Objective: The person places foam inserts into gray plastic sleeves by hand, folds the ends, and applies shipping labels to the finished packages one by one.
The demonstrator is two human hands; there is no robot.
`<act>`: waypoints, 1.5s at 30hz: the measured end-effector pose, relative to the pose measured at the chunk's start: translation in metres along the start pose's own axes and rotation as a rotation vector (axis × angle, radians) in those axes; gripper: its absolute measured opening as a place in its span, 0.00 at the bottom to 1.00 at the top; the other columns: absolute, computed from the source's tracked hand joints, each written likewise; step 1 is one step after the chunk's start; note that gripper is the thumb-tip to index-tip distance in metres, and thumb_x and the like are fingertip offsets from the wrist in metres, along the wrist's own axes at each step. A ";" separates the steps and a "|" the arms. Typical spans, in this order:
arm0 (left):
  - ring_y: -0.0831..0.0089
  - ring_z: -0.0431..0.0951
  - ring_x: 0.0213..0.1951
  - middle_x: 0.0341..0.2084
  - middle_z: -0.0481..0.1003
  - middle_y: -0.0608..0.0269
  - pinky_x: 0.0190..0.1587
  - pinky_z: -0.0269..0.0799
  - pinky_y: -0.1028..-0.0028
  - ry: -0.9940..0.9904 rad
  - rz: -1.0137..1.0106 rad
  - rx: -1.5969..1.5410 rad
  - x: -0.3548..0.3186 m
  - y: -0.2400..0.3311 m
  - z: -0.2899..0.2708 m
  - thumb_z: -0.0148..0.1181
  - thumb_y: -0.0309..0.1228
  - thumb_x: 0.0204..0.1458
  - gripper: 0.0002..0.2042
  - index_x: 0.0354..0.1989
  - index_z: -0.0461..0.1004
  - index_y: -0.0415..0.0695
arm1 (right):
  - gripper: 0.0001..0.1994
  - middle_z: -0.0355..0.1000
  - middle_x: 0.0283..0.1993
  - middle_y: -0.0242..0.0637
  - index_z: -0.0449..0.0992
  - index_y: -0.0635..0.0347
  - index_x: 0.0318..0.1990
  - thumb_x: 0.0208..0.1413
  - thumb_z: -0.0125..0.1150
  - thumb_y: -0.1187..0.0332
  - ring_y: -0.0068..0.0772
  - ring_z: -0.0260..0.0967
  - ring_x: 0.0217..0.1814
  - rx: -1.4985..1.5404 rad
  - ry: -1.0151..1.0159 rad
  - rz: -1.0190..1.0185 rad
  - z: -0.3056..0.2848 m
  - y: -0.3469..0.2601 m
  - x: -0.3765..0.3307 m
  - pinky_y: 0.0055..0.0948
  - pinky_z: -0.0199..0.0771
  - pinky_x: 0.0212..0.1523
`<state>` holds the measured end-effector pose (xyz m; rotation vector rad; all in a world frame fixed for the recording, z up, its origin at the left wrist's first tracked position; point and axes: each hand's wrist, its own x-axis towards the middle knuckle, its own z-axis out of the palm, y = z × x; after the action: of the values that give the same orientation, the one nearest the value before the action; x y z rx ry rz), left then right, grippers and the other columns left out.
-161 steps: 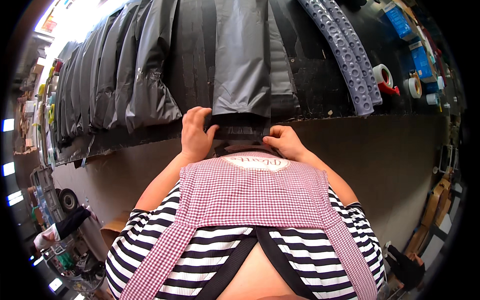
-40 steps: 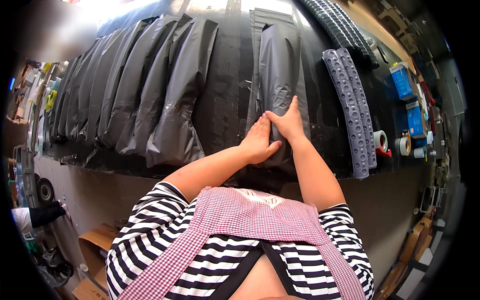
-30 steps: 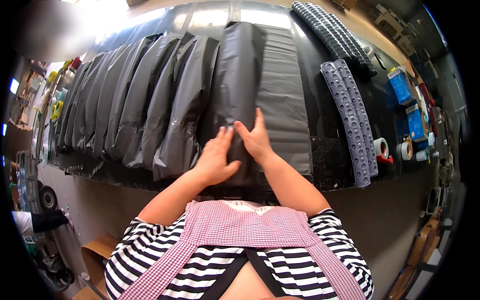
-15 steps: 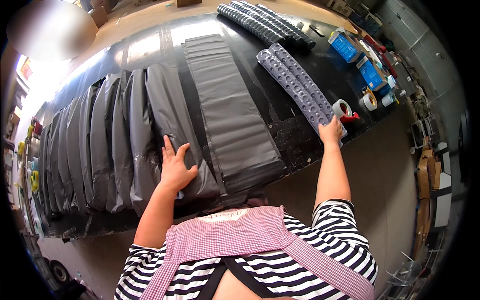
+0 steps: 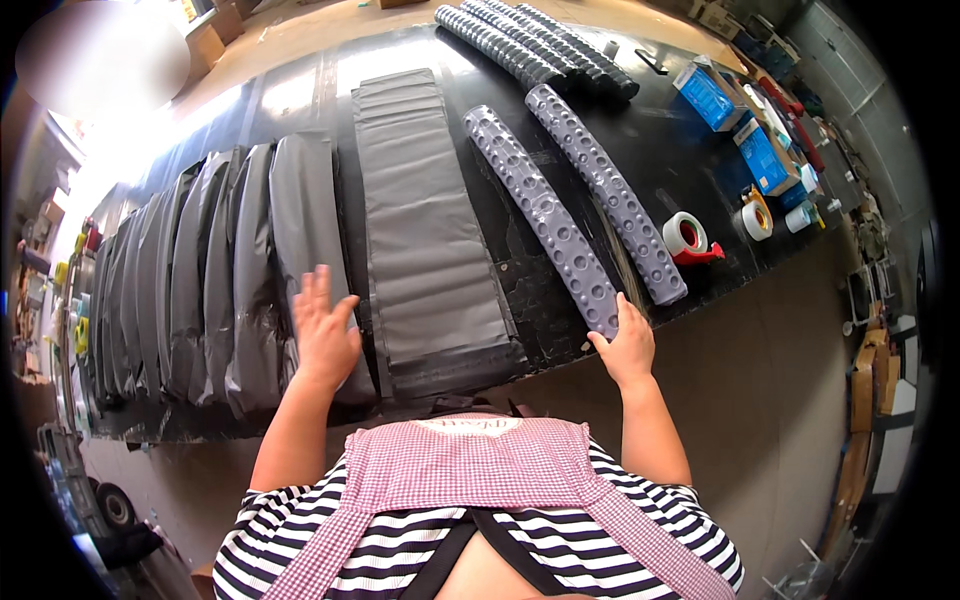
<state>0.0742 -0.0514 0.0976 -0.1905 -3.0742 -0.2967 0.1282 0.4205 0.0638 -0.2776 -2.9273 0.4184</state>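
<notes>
A long flat grey plastic bag [image 5: 425,240] lies on the black table [image 5: 690,180] in front of me. My left hand [image 5: 323,335] rests flat, fingers spread, on the nearest packed grey bag [image 5: 305,240] just left of it. My right hand [image 5: 626,346] grips the near end of a grey dimpled foam strip [image 5: 545,220] that runs away from me. A second dimpled strip [image 5: 608,195] lies beside it to the right.
A row of several packed grey bags [image 5: 180,290] fills the table's left. More dimpled strips [image 5: 535,45] are stacked at the far end. Tape rolls [image 5: 685,235] and blue boxes [image 5: 765,155] sit at the right. Cardboard [image 5: 865,385] leans by the right wall.
Both hands left the grey bag. The left one moved onto the packed bag beside it; the right one reached right to the end of the dimpled strip.
</notes>
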 end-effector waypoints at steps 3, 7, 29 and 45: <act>0.48 0.57 0.71 0.69 0.62 0.48 0.72 0.55 0.57 -0.151 0.273 -0.264 0.002 0.037 0.028 0.63 0.25 0.47 0.19 0.50 0.79 0.43 | 0.46 0.69 0.64 0.53 0.61 0.64 0.69 0.42 0.78 0.61 0.53 0.67 0.65 0.044 0.010 -0.037 0.001 0.008 0.002 0.44 0.66 0.64; 0.50 0.64 0.66 0.67 0.63 0.47 0.69 0.60 0.58 -0.196 0.379 -0.184 -0.004 0.086 0.058 0.62 0.25 0.46 0.25 0.58 0.74 0.41 | 0.43 0.69 0.64 0.54 0.65 0.66 0.67 0.42 0.78 0.62 0.53 0.67 0.65 0.235 -0.044 -0.032 -0.008 0.018 0.006 0.41 0.67 0.65; 0.57 0.76 0.53 0.58 0.75 0.59 0.57 0.72 0.61 0.088 0.313 -0.176 -0.007 0.086 0.093 0.60 0.22 0.44 0.18 0.47 0.77 0.45 | 0.61 0.73 0.60 0.52 0.38 0.60 0.78 0.42 0.77 0.53 0.49 0.71 0.63 -0.027 -0.505 -0.016 0.025 -0.083 0.186 0.38 0.71 0.63; 0.57 0.82 0.42 0.40 0.83 0.53 0.49 0.75 0.65 -0.145 0.190 -0.770 0.044 0.065 0.118 0.63 0.30 0.53 0.10 0.41 0.83 0.43 | 0.49 0.65 0.70 0.39 0.56 0.50 0.75 0.46 0.77 0.79 0.33 0.67 0.67 1.453 -0.798 0.383 -0.050 -0.036 -0.182 0.35 0.65 0.69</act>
<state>0.0349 0.0399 -0.0038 -0.5368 -2.8601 -1.4855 0.3082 0.3614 0.0956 -0.4643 -2.1613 2.9106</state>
